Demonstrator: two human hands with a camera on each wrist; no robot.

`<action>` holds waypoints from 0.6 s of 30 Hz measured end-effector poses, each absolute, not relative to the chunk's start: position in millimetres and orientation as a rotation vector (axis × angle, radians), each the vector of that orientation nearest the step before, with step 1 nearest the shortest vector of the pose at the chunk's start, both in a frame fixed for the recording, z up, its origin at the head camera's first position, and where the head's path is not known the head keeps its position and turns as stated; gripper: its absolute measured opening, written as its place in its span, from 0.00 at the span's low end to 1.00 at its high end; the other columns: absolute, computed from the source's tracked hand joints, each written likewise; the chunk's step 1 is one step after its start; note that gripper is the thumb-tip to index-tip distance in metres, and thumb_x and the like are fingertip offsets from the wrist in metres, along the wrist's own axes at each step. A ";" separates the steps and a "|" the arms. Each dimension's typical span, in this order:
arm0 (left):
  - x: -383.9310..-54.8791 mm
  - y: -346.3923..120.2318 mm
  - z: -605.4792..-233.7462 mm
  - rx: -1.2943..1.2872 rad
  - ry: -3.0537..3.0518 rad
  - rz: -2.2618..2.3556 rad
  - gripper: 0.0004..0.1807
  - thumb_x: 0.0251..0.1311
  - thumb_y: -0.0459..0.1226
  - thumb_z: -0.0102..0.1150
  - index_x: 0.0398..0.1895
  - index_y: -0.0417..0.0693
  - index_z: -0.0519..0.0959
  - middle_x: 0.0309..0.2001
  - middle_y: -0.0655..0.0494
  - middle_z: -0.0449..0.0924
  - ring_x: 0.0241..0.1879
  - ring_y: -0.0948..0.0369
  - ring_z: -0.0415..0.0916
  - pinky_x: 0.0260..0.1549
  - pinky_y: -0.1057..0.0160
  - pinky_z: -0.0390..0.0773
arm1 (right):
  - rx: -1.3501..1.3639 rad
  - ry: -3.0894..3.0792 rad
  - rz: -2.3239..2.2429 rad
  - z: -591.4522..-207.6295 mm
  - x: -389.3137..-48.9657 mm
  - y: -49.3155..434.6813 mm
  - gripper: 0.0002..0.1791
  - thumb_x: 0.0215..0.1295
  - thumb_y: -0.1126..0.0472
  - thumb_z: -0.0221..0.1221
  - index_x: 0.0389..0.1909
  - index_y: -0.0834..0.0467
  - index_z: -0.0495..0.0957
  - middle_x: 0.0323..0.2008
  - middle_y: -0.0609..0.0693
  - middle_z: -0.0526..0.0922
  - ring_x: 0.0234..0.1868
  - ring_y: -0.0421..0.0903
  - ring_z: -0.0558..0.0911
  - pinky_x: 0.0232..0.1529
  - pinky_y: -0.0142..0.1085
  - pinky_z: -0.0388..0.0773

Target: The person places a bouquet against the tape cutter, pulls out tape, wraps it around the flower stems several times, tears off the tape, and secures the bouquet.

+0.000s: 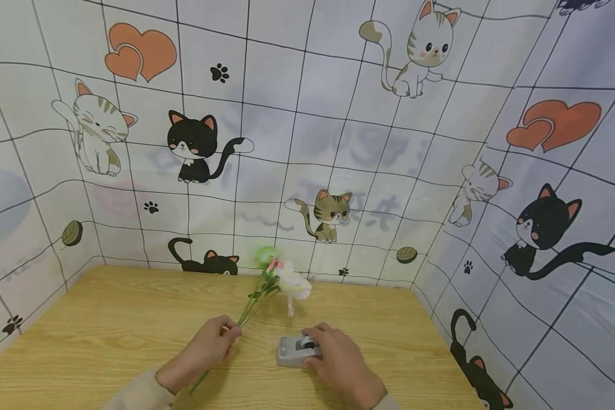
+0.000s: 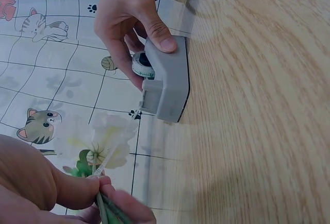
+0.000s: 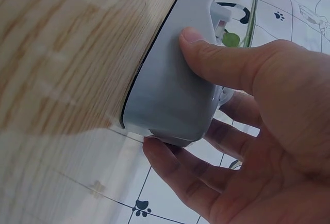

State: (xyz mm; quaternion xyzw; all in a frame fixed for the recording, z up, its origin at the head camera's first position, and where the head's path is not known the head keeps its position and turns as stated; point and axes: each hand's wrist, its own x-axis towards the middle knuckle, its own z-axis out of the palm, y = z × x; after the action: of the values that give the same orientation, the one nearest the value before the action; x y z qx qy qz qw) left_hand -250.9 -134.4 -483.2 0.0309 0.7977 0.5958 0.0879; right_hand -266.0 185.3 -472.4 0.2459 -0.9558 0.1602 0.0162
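In the head view my left hand pinches the green stems of artificial flowers between thumb and fingers. Their heads point away from me: a white flower, a pale green one and a bit of pink. My right hand grips a grey tape dispenser on the table, thumb on one side, fingers around the other. A tape roll sits inside it, seen in the left wrist view. From the pinched stems, a thin translucent strip stretches toward the dispenser's cutting end.
The wood-grain table reaches back to a wall covering printed with cats, hearts and paw marks. This covering also closes in the left and right sides. The lower stem end sticks out below my left hand, toward the front.
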 end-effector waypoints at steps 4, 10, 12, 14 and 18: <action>-253.7 -138.0 -484.4 0.121 2.470 1.700 0.13 0.92 0.39 0.58 0.54 0.36 0.82 0.40 0.50 0.82 0.36 0.59 0.73 0.34 0.61 0.74 | 0.756 -2.970 0.477 -472.7 -265.4 184.5 0.36 0.67 0.50 0.85 0.74 0.51 0.87 0.65 0.52 0.91 0.56 0.52 0.92 0.52 0.47 0.91; -249.2 -130.2 -477.5 0.016 2.498 1.744 0.10 0.88 0.37 0.63 0.51 0.36 0.84 0.44 0.44 0.84 0.42 0.53 0.75 0.37 0.58 0.73 | 0.736 -2.980 0.446 -472.6 -264.2 182.8 0.36 0.68 0.50 0.84 0.75 0.52 0.86 0.66 0.53 0.91 0.57 0.52 0.92 0.54 0.48 0.92; -248.5 -128.7 -475.8 0.003 2.511 1.736 0.09 0.88 0.37 0.63 0.50 0.37 0.84 0.42 0.45 0.82 0.40 0.54 0.73 0.36 0.58 0.71 | 0.734 -2.979 0.439 -472.6 -263.9 182.1 0.36 0.68 0.51 0.85 0.75 0.53 0.86 0.66 0.54 0.91 0.56 0.52 0.92 0.52 0.48 0.92; -248.2 -127.8 -474.3 -0.004 2.516 1.729 0.09 0.88 0.36 0.63 0.50 0.37 0.83 0.41 0.47 0.81 0.39 0.55 0.71 0.36 0.58 0.71 | 0.730 -2.980 0.428 -472.3 -263.2 181.3 0.38 0.68 0.51 0.85 0.76 0.53 0.85 0.66 0.55 0.91 0.56 0.53 0.92 0.51 0.48 0.92; -248.5 -127.7 -472.8 -0.002 2.510 1.723 0.09 0.88 0.36 0.64 0.48 0.37 0.83 0.42 0.47 0.81 0.41 0.54 0.71 0.39 0.57 0.72 | 0.697 -3.021 0.437 -471.7 -261.5 180.4 0.44 0.70 0.49 0.84 0.83 0.55 0.78 0.69 0.60 0.88 0.57 0.55 0.91 0.50 0.52 0.93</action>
State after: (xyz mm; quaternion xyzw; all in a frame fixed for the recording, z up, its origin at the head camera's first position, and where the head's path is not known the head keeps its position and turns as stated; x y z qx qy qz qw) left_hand -248.5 -127.7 -472.8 -0.0007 0.8235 0.5653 0.0484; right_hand -261.5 180.4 -471.7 0.2227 -0.9648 0.1396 0.0051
